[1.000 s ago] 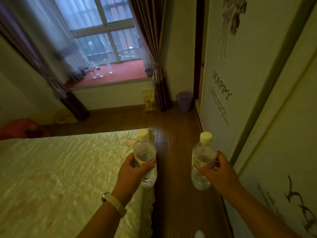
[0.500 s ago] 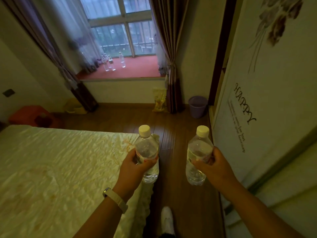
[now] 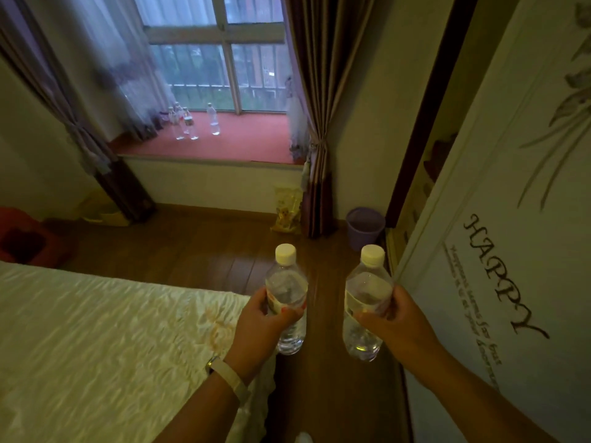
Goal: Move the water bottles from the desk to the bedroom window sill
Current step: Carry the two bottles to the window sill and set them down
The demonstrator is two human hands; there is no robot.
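Observation:
My left hand (image 3: 256, 327) grips a clear water bottle (image 3: 287, 286) with a pale cap, held upright over the wooden floor by the bed corner. A second clear bottle (image 3: 367, 292) of the same kind stands upright in my right hand (image 3: 396, 321). Ahead, across the room, lies the red window sill (image 3: 249, 145). Several water bottles (image 3: 188, 124) stand on its left part, one of them (image 3: 213, 119) a little apart to the right.
A bed with a cream cover (image 3: 96, 340) fills the lower left. A wardrobe door with "HAPPY" lettering (image 3: 499, 273) lines the right. A wooden floor strip (image 3: 319, 378) runs between them. A purple bin (image 3: 364, 228), a yellow bag (image 3: 287, 209) and curtains (image 3: 319, 123) stand below the sill.
The window sill has come closer and larger in view as I walk along the floor strip. Both hands keep holding their bottles upright, now slightly closer together.

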